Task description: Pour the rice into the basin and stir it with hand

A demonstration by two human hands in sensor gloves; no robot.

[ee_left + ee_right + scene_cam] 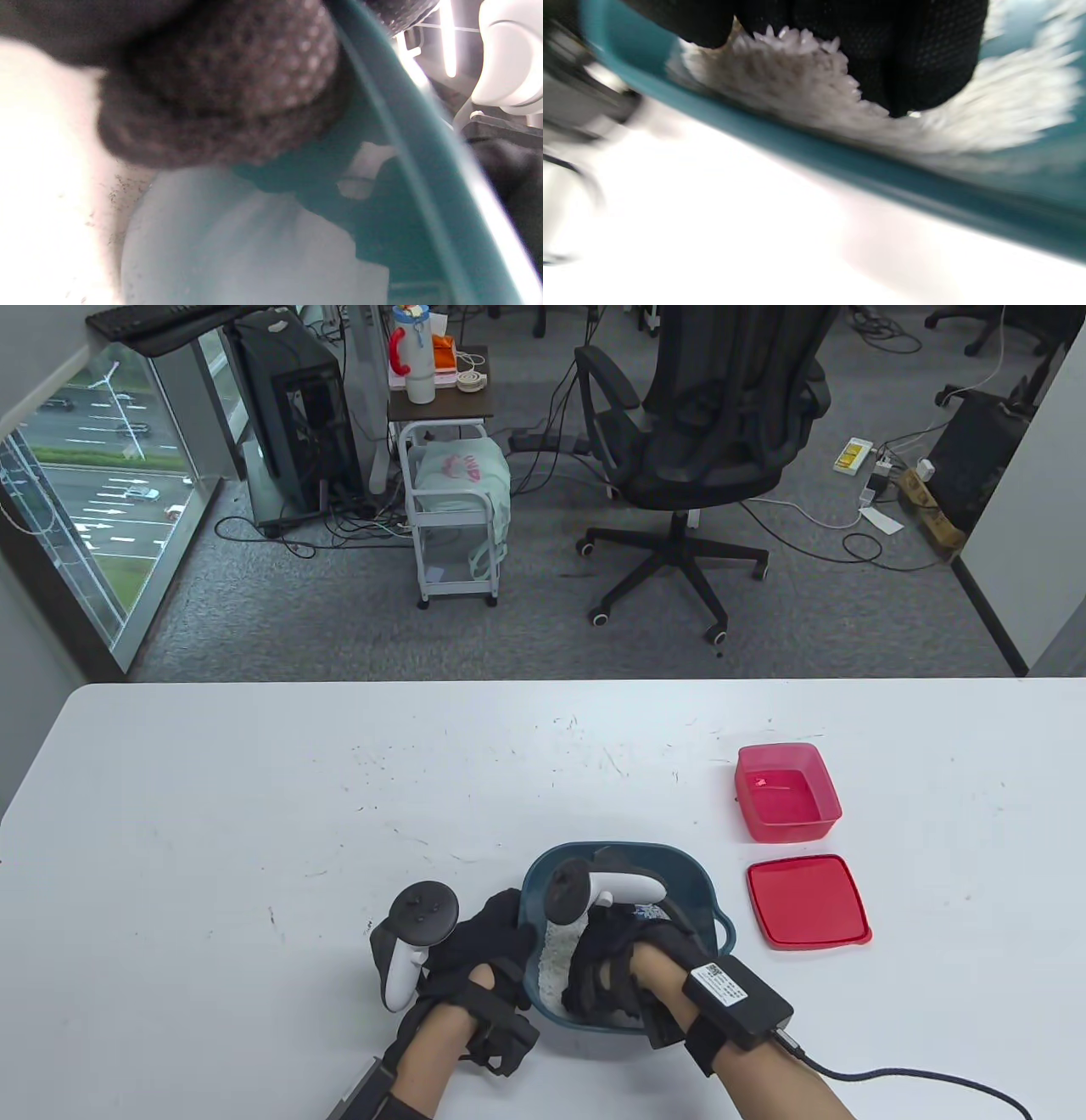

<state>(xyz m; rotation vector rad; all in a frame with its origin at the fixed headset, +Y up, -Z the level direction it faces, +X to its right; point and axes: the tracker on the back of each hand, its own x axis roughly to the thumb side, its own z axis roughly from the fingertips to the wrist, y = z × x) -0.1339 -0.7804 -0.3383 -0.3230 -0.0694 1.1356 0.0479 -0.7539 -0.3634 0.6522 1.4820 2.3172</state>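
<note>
A teal basin (pixel 706 889) sits near the table's front edge with white rice (pixel 556 960) in its bottom. My right hand (pixel 602 976) is inside it, and its gloved fingers (pixel 916 63) are dug into the rice (pixel 797 80) close to the near wall (pixel 840 154). My left hand (pixel 502 931) grips the basin's left rim. In the left wrist view a gloved finger (pixel 220 84) presses against the basin's outer wall (pixel 382 178).
An empty pink container (pixel 787 793) stands right of the basin, with its red lid (pixel 808 901) lying flat just in front of it. A black cable (pixel 899 1076) trails from my right wrist towards the front right. The table edge (pixel 543 683) lies far beyond.
</note>
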